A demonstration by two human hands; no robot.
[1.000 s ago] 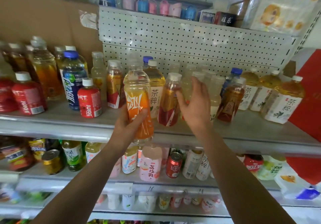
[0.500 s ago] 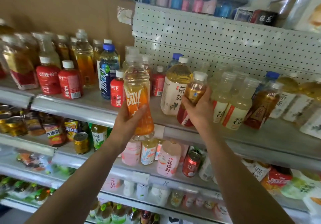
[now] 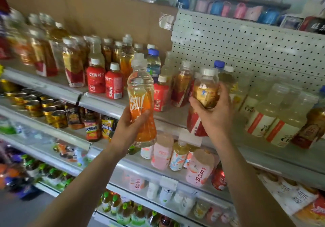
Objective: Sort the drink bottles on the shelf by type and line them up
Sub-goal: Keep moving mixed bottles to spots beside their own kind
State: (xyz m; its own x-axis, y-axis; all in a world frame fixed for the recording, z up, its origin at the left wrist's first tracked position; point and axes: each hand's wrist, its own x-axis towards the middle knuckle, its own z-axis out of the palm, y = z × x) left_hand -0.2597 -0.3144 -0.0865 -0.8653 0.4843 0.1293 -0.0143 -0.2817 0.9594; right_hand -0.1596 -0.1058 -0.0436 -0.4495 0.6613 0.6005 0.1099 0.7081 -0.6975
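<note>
My left hand (image 3: 130, 126) grips an orange-labelled clear bottle (image 3: 140, 93) by its lower half, upright in front of the grey shelf (image 3: 105, 101). My right hand (image 3: 212, 114) grips an amber tea bottle with a red and white base (image 3: 204, 89), lifted off the shelf and tilted. Behind them stand small red juice bottles (image 3: 105, 83), a blue-capped bottle (image 3: 153, 63) and more amber tea bottles (image 3: 73, 64) to the left. Pale bottles with white and red labels (image 3: 269, 114) stand to the right.
A white pegboard back panel (image 3: 246, 50) and a cardboard panel (image 3: 105, 11) close the shelf's rear. Lower shelves hold gold cans (image 3: 44, 107), pink bottles (image 3: 200, 168) and green-capped bottles (image 3: 123, 209). Cups (image 3: 219, 8) line the top shelf.
My right hand closed round the amber tea bottle and lifted it off the shelf. The view swung left along the shelf; my left hand kept the orange bottle.
</note>
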